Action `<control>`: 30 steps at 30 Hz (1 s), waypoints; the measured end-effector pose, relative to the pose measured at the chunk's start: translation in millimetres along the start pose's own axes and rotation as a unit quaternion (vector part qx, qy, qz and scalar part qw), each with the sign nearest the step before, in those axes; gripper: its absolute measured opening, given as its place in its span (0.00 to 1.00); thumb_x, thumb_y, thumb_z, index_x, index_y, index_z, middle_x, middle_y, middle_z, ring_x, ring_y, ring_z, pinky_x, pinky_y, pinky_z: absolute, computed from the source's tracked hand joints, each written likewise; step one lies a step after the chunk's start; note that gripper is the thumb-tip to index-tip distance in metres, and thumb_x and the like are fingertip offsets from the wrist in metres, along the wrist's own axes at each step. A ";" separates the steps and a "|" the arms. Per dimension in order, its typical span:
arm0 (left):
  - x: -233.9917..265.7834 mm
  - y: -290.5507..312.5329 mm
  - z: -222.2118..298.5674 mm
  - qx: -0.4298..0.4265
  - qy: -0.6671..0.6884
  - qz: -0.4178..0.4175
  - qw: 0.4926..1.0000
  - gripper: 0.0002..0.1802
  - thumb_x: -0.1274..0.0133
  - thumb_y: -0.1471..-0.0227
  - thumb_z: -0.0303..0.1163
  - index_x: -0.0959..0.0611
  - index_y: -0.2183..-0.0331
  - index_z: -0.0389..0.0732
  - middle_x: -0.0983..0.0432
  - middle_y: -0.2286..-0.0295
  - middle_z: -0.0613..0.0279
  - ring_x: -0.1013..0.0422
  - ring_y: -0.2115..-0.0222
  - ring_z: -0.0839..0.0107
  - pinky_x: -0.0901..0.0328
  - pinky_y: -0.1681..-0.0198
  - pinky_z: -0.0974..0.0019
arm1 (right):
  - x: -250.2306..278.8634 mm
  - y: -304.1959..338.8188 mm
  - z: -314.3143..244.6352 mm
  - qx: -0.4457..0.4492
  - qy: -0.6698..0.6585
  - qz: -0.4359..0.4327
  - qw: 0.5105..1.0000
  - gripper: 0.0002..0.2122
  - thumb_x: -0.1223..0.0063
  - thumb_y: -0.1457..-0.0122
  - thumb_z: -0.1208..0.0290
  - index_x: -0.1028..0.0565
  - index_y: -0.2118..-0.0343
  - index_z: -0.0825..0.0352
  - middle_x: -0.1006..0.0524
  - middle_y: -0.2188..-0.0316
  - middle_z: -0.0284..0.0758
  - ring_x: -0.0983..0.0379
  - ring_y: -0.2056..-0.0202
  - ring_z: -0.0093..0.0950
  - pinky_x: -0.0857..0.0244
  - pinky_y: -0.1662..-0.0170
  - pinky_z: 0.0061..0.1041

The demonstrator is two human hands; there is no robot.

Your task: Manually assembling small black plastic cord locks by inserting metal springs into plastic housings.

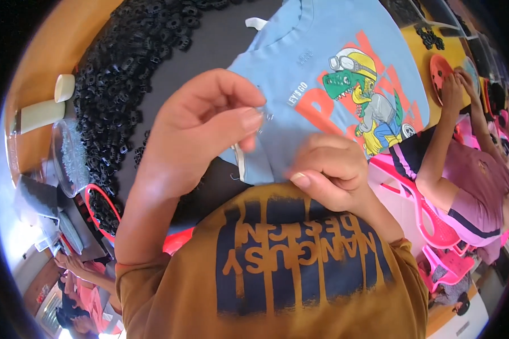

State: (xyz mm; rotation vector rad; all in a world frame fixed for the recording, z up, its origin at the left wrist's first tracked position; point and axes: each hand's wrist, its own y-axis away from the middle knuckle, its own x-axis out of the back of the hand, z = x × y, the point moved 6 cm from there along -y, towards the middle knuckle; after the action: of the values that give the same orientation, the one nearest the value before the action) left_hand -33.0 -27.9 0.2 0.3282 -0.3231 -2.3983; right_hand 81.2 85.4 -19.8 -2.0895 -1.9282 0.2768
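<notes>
My left hand (209, 121) is raised over the near left part of a light blue T-shirt (271, 62), thumb and forefinger pinched together. A tiny shiny glint shows by those fingertips, too small to name. Lower and to the right, my right hand (333, 172) has its fingers curled in and thumb pressed toward the forefinger, tips smeared by motion; what it holds, if anything, is hidden. The two hands are apart. The T-shirt lies on the dark table (223, 42), with a printed dinosaur (373, 96) in a yellow helmet on its front.
Many small black plastic parts (110, 93) are heaped along the left. Beside them are a see-through dish (70, 158) of tiny pieces, a pale bottle (42, 116) and a red-rimmed item (102, 209). A person (464, 175) works at right near pink chairs (413, 198) and a red plate (440, 76).
</notes>
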 end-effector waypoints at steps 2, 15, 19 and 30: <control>-2.1 7.7 3.5 0.013 0.075 -0.029 0.997 0.08 0.50 0.53 0.19 0.26 0.67 0.34 0.30 0.75 0.63 0.34 0.79 0.78 0.39 0.75 0.76 | 0.5 -0.8 0.5 -0.024 -0.009 -0.009 1.000 0.03 0.48 0.51 0.78 0.25 0.77 0.73 0.28 0.81 0.36 0.32 0.79 0.28 0.40 0.77 0.24; -29.0 12.8 -7.1 0.041 0.022 -0.098 0.994 0.09 0.50 0.49 0.21 0.26 0.63 0.35 0.28 0.71 0.68 0.34 0.71 0.86 0.39 0.69 0.82 | 9.5 -4.5 5.1 -0.029 -0.006 0.060 0.998 0.07 0.42 0.50 0.76 0.26 0.69 0.71 0.29 0.77 0.34 0.33 0.76 0.24 0.41 0.74 0.21; -26.9 11.4 -10.1 0.077 -0.031 -0.101 0.991 0.11 0.49 0.49 0.22 0.28 0.61 0.35 0.30 0.72 0.69 0.34 0.73 0.84 0.39 0.71 0.79 | 8.2 -2.3 3.5 -0.038 0.005 0.066 0.997 0.05 0.43 0.49 0.77 0.26 0.70 0.69 0.28 0.77 0.34 0.32 0.76 0.24 0.40 0.74 0.21; -12.6 -5.3 15.3 -0.120 -0.287 -0.012 0.950 0.13 0.48 0.53 0.22 0.24 0.61 0.37 0.33 0.64 0.61 0.35 0.72 0.79 0.37 0.67 0.75 | 10.2 2.7 14.1 -0.130 -0.144 0.162 0.968 0.03 0.47 0.46 0.80 0.26 0.69 0.72 0.28 0.74 0.30 0.36 0.73 0.18 0.43 0.70 0.17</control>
State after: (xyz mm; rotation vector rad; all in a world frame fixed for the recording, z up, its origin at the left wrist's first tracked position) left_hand -31.7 -13.4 14.8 -0.4909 -0.2777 -2.4820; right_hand 80.0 96.5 -33.5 -2.6722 -1.8478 0.4383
